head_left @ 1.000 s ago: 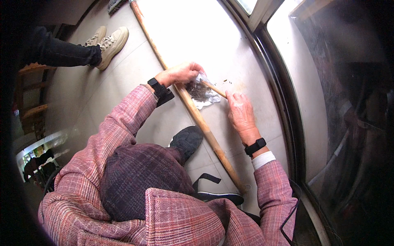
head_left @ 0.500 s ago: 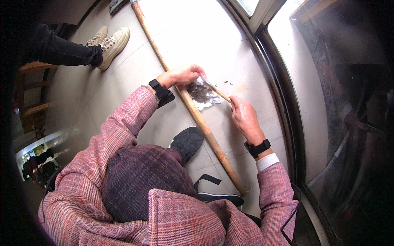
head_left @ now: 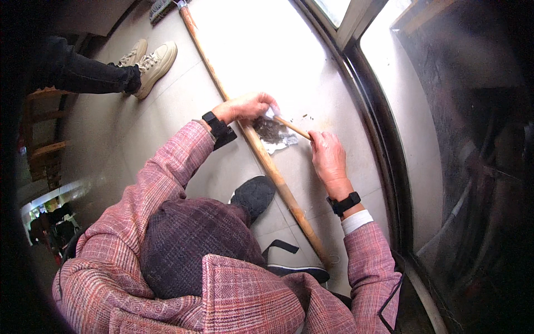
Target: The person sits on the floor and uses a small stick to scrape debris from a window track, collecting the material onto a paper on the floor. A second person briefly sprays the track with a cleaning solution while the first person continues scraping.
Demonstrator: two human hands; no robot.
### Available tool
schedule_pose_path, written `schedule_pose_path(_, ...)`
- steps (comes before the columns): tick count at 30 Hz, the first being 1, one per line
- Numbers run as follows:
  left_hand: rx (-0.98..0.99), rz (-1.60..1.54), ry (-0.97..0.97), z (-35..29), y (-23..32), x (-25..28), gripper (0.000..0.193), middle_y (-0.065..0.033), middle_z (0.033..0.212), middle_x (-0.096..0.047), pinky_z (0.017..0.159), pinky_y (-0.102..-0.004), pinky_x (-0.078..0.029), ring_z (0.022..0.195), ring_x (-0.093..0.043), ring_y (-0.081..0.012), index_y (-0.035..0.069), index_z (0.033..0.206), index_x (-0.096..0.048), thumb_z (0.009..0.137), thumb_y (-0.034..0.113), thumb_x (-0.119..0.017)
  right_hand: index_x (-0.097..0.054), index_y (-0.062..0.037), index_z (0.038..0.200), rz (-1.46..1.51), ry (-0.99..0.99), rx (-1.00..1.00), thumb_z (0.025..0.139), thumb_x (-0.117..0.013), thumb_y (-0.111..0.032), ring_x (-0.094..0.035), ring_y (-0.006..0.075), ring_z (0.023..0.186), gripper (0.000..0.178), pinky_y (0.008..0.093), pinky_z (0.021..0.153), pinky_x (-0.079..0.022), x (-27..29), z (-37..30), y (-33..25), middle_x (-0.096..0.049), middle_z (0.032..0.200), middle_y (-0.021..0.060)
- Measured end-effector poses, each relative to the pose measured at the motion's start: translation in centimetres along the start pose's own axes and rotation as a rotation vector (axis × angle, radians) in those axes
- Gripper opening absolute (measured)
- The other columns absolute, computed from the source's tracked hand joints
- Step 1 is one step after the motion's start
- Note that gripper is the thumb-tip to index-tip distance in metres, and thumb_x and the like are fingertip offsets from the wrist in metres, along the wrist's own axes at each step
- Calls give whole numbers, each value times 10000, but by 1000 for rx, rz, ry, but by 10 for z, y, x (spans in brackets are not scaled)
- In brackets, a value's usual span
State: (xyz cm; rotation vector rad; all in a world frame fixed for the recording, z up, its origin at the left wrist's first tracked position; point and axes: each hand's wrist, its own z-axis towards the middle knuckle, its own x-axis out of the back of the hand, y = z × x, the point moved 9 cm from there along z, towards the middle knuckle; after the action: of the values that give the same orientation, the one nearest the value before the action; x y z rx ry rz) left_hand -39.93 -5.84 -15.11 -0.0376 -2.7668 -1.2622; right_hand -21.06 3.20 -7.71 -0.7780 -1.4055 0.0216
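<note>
On the pale tiled floor lies a clear, shiny plastic bag or sheet (head_left: 280, 147) with dark, crumbly bits (head_left: 270, 131) on or in it. My left hand (head_left: 250, 107) is closed at its far edge, pinching a whitish piece that looks like part of the plastic. In my right hand (head_left: 329, 157) is a thin wooden stick (head_left: 292, 127), gripped by its near end. The stick slants over the bag, its far end close to my left fingers; whether that end touches the plastic I cannot tell.
A long wooden broom handle (head_left: 272, 167) runs diagonally under my left wrist, its brush head (head_left: 162, 11) at the far left. Another person's beige shoe (head_left: 157, 65) stands at the left. A dark door frame (head_left: 384, 133) with glass borders the right. My dark shoe (head_left: 253, 197) is near the handle.
My right hand has shifted slightly left, and the stick's far end has dropped a little lower over the bag. My left hand stays nearly in place.
</note>
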Motion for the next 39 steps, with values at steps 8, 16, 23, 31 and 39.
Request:
schedule_pose_path(8, -46, -3, 30, 4, -5, 1, 327, 44, 768, -586, 528, -203, -403, 606, -475, -48, 21, 1047, -664, 851, -21, -405, -655, -117, 972, -262, 106, 28, 853, -608, -86, -580, 239, 864, 132, 358, 745, -480, 12, -1, -7, -607, 882, 48)
schedule_pose_path(16, 18, -40, 92, 8, -17, 4, 342, 41, 759, -580, 536, -203, -407, 622, -479, -50, 34, 1046, -673, 853, -25, -397, -654, -130, 944, -319, 170, 21, 824, -647, -92, -584, 218, 843, 126, 347, 728, -483, 26, -2, -4, -612, 877, 30)
schedule_pose_path(23, 38, 78, 41, 3, -4, 2, 376, 63, 693, -520, 505, -198, -395, 589, -458, -46, 52, 1080, -687, 861, -24, -392, -594, -115, 926, -234, 106, 8, 842, -614, -77, -616, 220, 790, 94, 338, 637, -523, 13, -1, -12, -584, 857, 56)
schedule_pose_path(31, -13, -29, 9, 2, -17, 4, 353, 71, 688, -523, 498, -196, -382, 582, -458, -38, 55, 1076, -686, 872, -10, -405, -625, -116, 1049, -210, 111, 44, 848, -580, -57, -592, 257, 811, 214, 368, 719, -503, 1, 3, -18, -576, 894, 69)
schedule_pose_path(39, 8, -127, -56, 10, -18, 2, 319, 69, 692, -540, 491, -197, -385, 579, -472, -42, 68, 1081, -680, 873, 41, -439, -646, -128, 1053, -258, 180, 115, 829, -586, -98, -556, 219, 850, 234, 365, 724, -460, -3, -1, -17, -574, 863, 39)
